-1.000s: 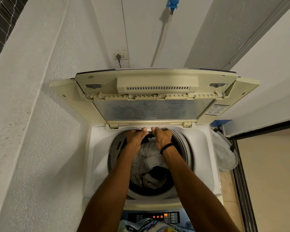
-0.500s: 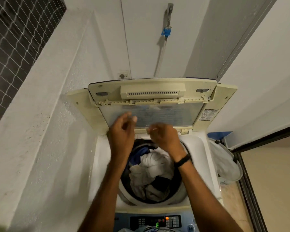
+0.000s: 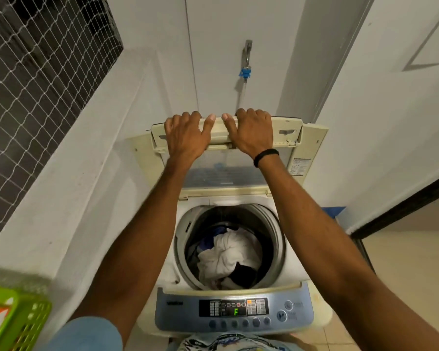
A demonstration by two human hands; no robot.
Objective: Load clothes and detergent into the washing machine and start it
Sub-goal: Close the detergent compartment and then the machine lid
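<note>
A top-loading washing machine [image 3: 293, 254] stands in front of me with its cream lid [image 3: 288, 138] raised upright. My left hand [image 3: 185, 135] and my right hand [image 3: 254, 133] both grip the lid's top edge, fingers curled over it and thumbs toward each other. A black band circles my right wrist. Inside the drum lie clothes [image 3: 228, 257]: a crumpled white piece on top, with dark and blue ones beneath. The blue control panel [image 3: 233, 312] at the front shows a green "F" on its display.
A green plastic basket [image 3: 18, 323] sits on the ledge at the lower left. A tap with a blue fitting [image 3: 245, 72] is on the wall behind the lid. White walls close in on both sides, with a netted window at the upper left and a doorway on the right.
Both hands came up out of the drum and rose to the lid's top edge, where they now grip it. The camera view tilted back and upward.
</note>
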